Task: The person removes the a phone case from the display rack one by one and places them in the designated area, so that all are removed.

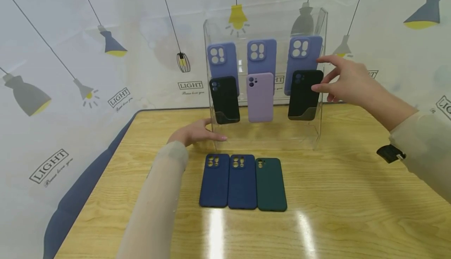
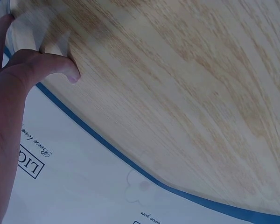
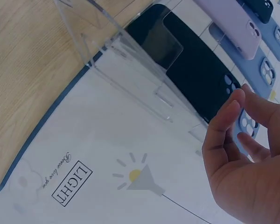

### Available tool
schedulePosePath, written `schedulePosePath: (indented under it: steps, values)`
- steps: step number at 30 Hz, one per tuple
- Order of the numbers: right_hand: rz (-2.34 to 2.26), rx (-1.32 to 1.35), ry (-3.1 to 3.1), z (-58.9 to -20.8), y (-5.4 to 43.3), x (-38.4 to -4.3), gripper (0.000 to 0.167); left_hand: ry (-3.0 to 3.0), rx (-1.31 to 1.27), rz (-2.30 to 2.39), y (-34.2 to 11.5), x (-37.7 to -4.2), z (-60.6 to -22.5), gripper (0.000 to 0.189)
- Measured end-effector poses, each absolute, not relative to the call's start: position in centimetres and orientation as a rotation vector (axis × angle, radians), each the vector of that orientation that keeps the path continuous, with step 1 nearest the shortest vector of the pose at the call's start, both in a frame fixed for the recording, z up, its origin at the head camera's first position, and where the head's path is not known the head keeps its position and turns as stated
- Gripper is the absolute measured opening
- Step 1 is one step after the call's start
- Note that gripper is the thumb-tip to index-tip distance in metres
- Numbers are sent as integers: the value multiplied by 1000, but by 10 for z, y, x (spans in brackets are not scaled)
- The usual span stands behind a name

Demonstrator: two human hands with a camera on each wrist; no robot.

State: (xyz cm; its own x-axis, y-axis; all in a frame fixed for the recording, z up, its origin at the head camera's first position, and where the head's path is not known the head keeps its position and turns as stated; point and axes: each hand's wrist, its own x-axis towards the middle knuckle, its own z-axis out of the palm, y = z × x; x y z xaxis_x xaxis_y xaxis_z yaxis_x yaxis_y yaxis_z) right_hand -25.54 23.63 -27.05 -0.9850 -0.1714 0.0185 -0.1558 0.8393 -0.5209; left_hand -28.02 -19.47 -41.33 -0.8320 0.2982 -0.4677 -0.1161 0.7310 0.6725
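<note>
Your right hand (image 1: 347, 81) is nearer, thumb and forefinger parted; the right-end black case (image 1: 300, 98) stands lengthwise near-upright to its left.

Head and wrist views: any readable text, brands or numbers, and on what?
"LIGHT": boxed, repeated across the lamp-print backdrop; partly hidden in the left wrist view.
"Beese love you": script by the boxes, same backdrop, first word uncertain; small and blurred in the head view.
No numbers readable; no text readable on the phone cases or clear display stand.
</note>
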Motion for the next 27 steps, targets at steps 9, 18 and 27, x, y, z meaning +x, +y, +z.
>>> schedulePosePath:
  steps: [9, 18, 27]
  values:
    - [-796, -260, 2996, -279, 242, -260, 78, 2358, 139, 978, -195, -279, -414, 123]
    - [-709, -287, 3047, -285, 241, -261, 74, 2369, 148, 972, -194, -279, -411, 120]
    - [-613, -371, 3118, -295, 223, -252, 77, 2367, 151, 992, -194, -279, -413, 121]
